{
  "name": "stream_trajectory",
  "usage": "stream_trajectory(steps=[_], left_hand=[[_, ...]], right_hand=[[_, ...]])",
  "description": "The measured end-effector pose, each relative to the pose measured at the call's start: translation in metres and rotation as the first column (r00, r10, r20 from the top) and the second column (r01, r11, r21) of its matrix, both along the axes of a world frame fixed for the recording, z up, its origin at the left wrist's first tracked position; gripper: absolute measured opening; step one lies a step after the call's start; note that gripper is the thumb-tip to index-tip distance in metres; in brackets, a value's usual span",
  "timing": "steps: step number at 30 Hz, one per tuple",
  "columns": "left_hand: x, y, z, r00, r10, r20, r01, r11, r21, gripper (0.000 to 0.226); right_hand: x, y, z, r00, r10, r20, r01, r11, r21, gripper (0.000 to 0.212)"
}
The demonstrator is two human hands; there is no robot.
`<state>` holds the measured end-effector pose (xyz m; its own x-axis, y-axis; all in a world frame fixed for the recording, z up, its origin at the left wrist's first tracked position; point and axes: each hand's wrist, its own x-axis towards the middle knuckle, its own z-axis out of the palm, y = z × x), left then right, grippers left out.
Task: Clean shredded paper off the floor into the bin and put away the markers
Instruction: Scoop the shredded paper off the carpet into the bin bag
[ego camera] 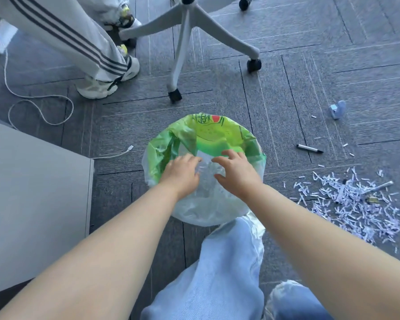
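Currently left hand (183,174) and right hand (237,175) hover over the bin (158,155), fingers spread, gripping nothing. Shredded paper (356,202) lies to your right, nearer that hand.

We see both forearms, the left forearm (102,250) and the right forearm (321,239), bare from the wrist to the edge of the view. The left hand (183,174) and right hand (236,174) are bare too. Below them we see loose, light blue jeans (217,273), washed pale, with soft lengthwise folds. On the leg by the lower right corner the denim turns nearly white in a patch (289,287); we cannot tell whether it is worn or frayed.
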<state>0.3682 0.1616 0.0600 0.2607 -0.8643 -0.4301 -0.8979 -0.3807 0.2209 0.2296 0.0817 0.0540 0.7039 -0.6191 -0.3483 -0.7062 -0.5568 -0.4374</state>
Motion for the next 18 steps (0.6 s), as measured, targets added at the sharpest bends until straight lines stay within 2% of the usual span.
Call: stream_trajectory(steps=[3, 5, 10, 14, 18], left_hand=[[0.003, 0.001, 0.004, 0.988, -0.118, 0.104, 0.109, 0.990, 0.088, 0.044], [0.005, 0.004, 0.006, 0.979, -0.150, 0.136, 0.140, 0.987, 0.080, 0.040], [0.002, 0.010, 0.021, 0.980, -0.112, 0.162, 0.121, 0.992, -0.047, 0.026], [-0.011, 0.008, 0.037, 0.981, -0.104, 0.165, 0.138, 0.967, -0.212, 0.027], [-0.041, -0.013, 0.047, 0.972, -0.146, 0.185, 0.197, 0.935, -0.296, 0.028]], right_hand=[[0.003, 0.000, 0.003, 0.999, 0.038, -0.033, -0.040, 0.999, -0.035, 0.030], [0.004, 0.000, 0.009, 0.997, 0.060, -0.048, -0.065, 0.992, -0.110, 0.025], [-0.005, 0.005, 0.020, 0.996, 0.067, 0.056, -0.051, 0.966, -0.252, 0.019], [-0.023, 0.002, 0.037, 0.980, 0.051, 0.190, 0.012, 0.949, -0.316, 0.010], [-0.057, -0.013, 0.055, 0.966, -0.004, 0.258, 0.112, 0.906, -0.407, 0.013]])
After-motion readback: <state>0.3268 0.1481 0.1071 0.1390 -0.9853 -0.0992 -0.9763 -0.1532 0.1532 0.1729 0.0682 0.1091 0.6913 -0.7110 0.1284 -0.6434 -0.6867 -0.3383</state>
